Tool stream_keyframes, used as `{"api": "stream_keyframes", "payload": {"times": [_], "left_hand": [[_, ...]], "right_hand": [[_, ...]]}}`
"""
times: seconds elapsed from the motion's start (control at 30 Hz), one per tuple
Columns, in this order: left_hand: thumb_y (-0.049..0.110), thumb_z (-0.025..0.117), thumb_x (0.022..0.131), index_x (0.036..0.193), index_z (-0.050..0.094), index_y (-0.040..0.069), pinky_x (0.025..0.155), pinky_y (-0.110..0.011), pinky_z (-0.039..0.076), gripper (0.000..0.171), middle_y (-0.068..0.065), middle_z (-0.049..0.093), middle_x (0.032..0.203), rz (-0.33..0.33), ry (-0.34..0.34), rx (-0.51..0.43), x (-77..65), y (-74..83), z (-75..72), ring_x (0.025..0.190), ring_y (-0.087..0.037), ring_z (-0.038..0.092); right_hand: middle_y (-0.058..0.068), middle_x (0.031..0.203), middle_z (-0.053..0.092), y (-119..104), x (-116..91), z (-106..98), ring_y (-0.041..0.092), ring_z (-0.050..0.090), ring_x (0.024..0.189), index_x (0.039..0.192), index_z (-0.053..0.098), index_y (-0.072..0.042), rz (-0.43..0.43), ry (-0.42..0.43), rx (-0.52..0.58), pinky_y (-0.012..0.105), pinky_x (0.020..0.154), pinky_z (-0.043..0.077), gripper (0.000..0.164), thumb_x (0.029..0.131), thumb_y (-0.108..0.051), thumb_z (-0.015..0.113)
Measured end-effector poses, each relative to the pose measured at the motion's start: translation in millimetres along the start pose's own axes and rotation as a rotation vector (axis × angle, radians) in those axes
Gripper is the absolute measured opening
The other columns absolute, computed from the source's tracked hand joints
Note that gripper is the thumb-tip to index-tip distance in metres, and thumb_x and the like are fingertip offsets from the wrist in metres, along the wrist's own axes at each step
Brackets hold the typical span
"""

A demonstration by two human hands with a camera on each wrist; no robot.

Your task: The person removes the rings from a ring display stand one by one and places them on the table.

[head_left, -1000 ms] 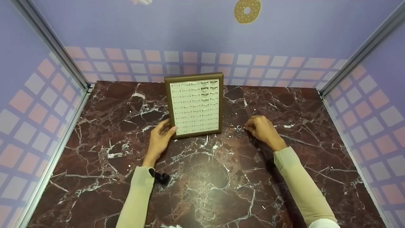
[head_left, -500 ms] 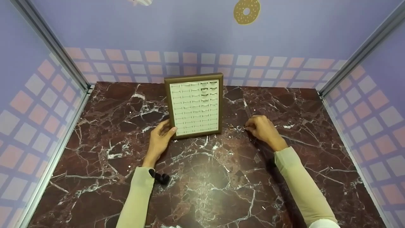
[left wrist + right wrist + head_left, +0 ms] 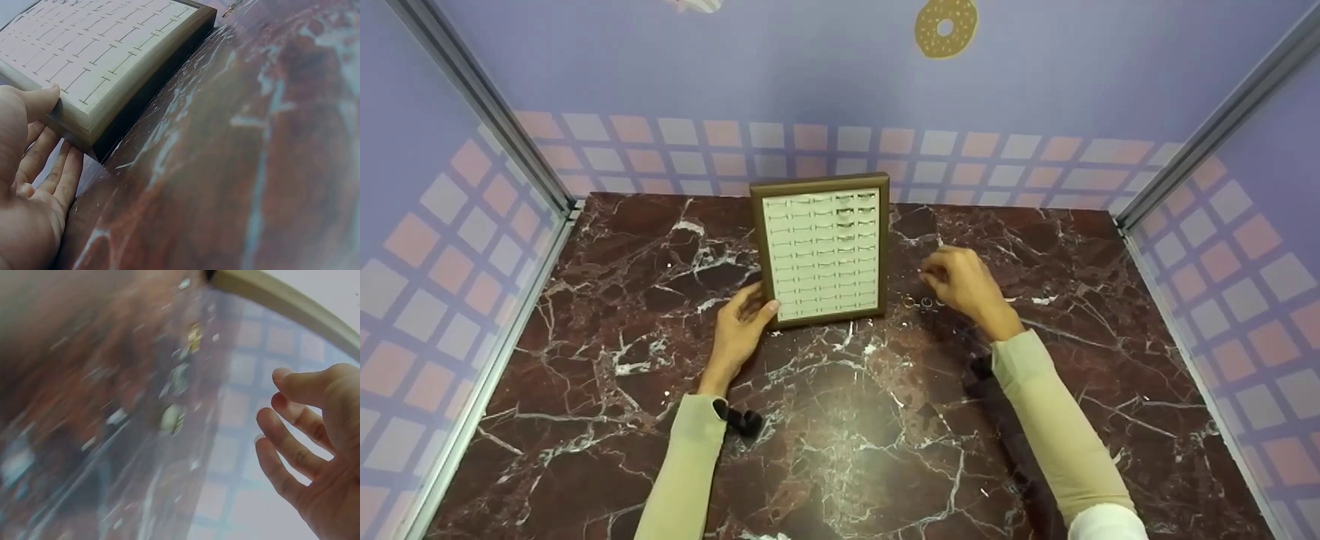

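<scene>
A wooden-framed ring display board [image 3: 825, 255] stands upright, tilted back, on the marble table; its white slotted face carries several rings [image 3: 846, 212] at the upper right. My left hand [image 3: 739, 330] grips its lower left corner, the thumb [image 3: 42, 101] over the front edge and the fingers behind and beneath. Right of the board, loose rings lie in a short row, among them a gold ring [image 3: 910, 302] and a silver ring [image 3: 926, 302]. Just above them is my right hand [image 3: 964, 285], fingers bent, thumb near the index fingertip; I cannot tell whether a ring is between them.
Purple wall panels [image 3: 840, 75] with pink and white checks enclose the dark red marble tabletop [image 3: 840, 420] at the back and both sides. A black strap [image 3: 742, 421] hangs at the left wrist.
My right hand has lifted off the table by the row of rings and moved back and a little left, towards the board. The left hand and board have stayed put.
</scene>
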State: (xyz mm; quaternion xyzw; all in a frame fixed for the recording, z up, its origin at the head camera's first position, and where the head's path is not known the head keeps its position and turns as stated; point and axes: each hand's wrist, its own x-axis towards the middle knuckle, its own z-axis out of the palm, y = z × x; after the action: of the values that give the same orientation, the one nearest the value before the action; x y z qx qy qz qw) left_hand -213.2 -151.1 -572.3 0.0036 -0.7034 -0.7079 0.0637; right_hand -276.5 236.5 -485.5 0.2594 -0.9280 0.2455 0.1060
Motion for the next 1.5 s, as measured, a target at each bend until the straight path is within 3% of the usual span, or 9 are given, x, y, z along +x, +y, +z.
{"api": "stream_keyframes", "payload": {"times": [0.27, 0.63, 1.0, 1.27, 1.5], "left_hand": [[0.009, 0.075, 0.101, 0.150, 0.058, 0.000, 0.121, -0.044, 0.047, 0.052, -0.024, 0.062, 0.147, -0.001, -0.005, 0.003, -2.6, 1.5, 0.1, 0.136, -0.037, 0.060], [0.008, 0.073, 0.102, 0.152, 0.057, 0.001, 0.119, -0.043, 0.049, 0.053, -0.022, 0.063, 0.146, 0.032, -0.037, 0.021, -1.3, 1.2, -0.4, 0.133, -0.036, 0.062], [0.008, 0.074, 0.101, 0.152, 0.056, 0.000, 0.119, -0.044, 0.049, 0.055, -0.024, 0.064, 0.145, 0.030, -0.031, 0.033, -1.2, 0.9, -0.4, 0.132, -0.036, 0.063], [0.008, 0.074, 0.102, 0.154, 0.054, 0.001, 0.111, -0.026, 0.053, 0.057, -0.022, 0.065, 0.144, 0.040, -0.041, 0.031, 0.0, 0.5, -0.2, 0.127, -0.030, 0.066], [0.007, 0.072, 0.103, 0.155, 0.053, 0.002, 0.109, -0.024, 0.053, 0.056, -0.024, 0.065, 0.145, 0.047, -0.043, 0.020, -1.1, -1.3, -0.8, 0.122, -0.025, 0.068]], "right_hand": [[0.010, 0.093, 0.074, -26, 26, -1, 0.024, 0.067, 0.077, 0.099, 0.081, -0.002, -0.073, 0.121, 0.057, 0.035, 0.069, 0.060, 0.006, 0.094, -0.003, 0.078], [0.014, 0.104, 0.076, -52, 48, 0, 0.030, 0.073, 0.087, 0.106, 0.079, 0.001, -0.168, 0.347, 0.092, 0.040, 0.079, 0.064, 0.013, 0.094, -0.005, 0.080], [0.014, 0.106, 0.073, -72, 66, 6, 0.028, 0.071, 0.087, 0.108, 0.077, 0.001, -0.194, 0.390, 0.084, 0.033, 0.079, 0.062, 0.013, 0.096, -0.003, 0.076], [0.010, 0.105, 0.074, -78, 76, 8, 0.026, 0.073, 0.089, 0.105, 0.079, -0.004, -0.196, 0.408, -0.005, 0.036, 0.080, 0.064, 0.009, 0.096, -0.004, 0.075], [0.008, 0.101, 0.073, -82, 81, 13, 0.026, 0.072, 0.088, 0.101, 0.080, -0.006, -0.207, 0.445, -0.075, 0.037, 0.078, 0.064, 0.007, 0.098, -0.005, 0.074]]}}
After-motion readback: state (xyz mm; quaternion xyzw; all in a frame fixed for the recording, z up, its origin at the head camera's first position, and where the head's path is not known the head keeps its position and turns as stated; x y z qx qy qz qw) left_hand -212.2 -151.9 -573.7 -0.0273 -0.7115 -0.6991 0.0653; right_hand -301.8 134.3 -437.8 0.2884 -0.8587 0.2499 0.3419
